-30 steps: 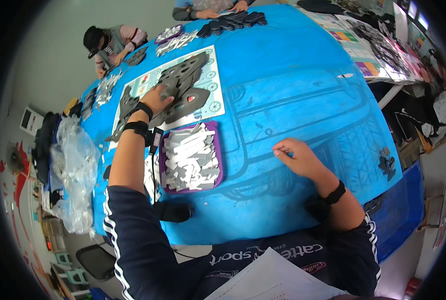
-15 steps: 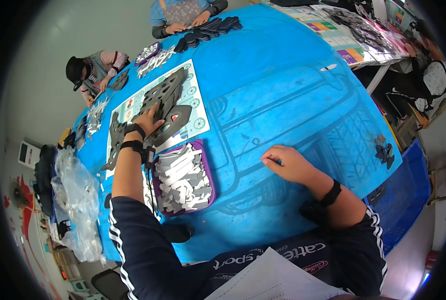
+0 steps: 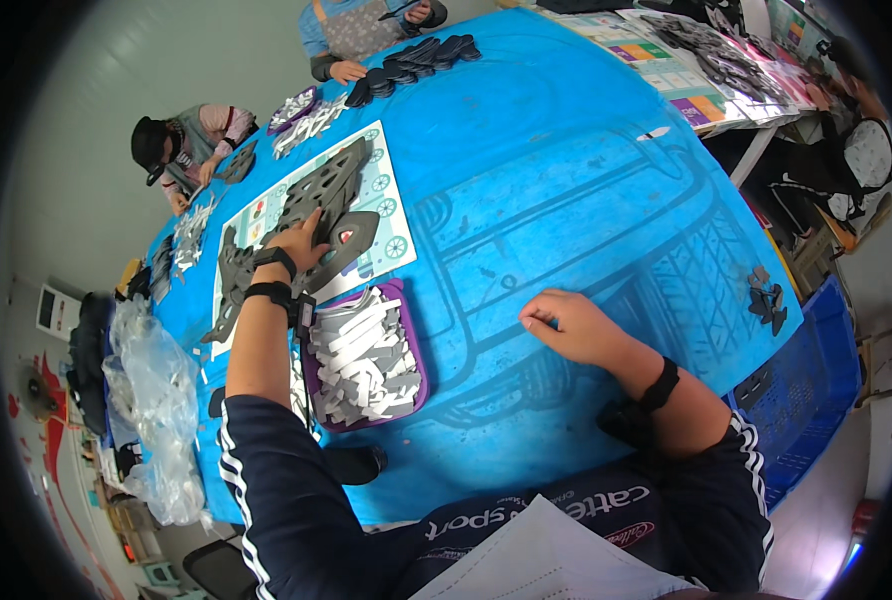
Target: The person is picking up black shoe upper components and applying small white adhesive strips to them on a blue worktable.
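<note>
While the left hand (image 3: 299, 247) lies over a heap of dark grey pieces (image 3: 328, 188), its fingers parted and touching them, I cannot tell whether it grips one or only presses down. The pieces sit under the hand and spread to both sides of it, overlapping, on a printed sheet (image 3: 394, 225); just right of the fingers is a pointed piece (image 3: 357, 242) with a hole showing red. The right hand (image 3: 571, 322) is well apart from these, just above or on the blue desk (image 3: 566, 225), fingers bent inward; nothing shows in it, and how tightly it closes is hidden. Between the hands, nearer the left one, stands a purple tub (image 3: 422, 372) heaped with white and grey strips (image 3: 361, 355). Because the pieces overlap, a pull by the left hand could drag neighbours along or wrinkle the sheet beneath. A black box (image 3: 303, 313) beside the left wrist is close to the tub, so a low swing of that arm could knock the rim and spill the loosely piled strips.
</note>
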Available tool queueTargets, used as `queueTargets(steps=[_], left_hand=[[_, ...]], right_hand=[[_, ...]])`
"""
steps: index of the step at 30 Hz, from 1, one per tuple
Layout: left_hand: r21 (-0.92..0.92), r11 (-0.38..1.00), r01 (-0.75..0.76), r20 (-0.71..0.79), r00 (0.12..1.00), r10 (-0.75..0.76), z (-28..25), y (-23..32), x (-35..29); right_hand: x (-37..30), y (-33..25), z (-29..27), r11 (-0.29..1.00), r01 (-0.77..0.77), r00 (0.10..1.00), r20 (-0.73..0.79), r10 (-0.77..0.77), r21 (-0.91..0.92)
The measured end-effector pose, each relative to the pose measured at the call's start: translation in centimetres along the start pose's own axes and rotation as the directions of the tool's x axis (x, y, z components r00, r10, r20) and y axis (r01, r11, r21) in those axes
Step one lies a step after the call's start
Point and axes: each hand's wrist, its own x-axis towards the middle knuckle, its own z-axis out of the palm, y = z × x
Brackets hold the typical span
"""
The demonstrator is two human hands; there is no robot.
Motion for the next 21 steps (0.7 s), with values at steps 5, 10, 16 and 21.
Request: queueTargets(steps=[5,10,16,21], left_hand=[[0.12,0.982,-0.143,-0.116,0.981,0.157,1.5,-0.5,-0.7],[-0.024,0.965,-0.26,-0.095,0.962,0.256,1.2,-0.1,-1.3],[0.063,0.962,-0.267,0.045,0.963,0.264,0.6,2.6,-2.2],[0.204,0.972,-0.118,-0.327,0.928,0.181,2.0,1.9,-3.0]], right_hand=[[0.0,-0.4,0.0,1.0,0.011,1.0,0.005,-0.012,0.012],[0.0,-0.3,0.1,1.0,0.02,1.0,-0.002,-0.02,0.006],[-0.1,-0.1,0.1,0.999,0.034,0.999,-0.015,-0.034,-0.003],[-0.2,-0.2,0.2,0.998,0.061,0.998,-0.021,-0.062,-0.016]])
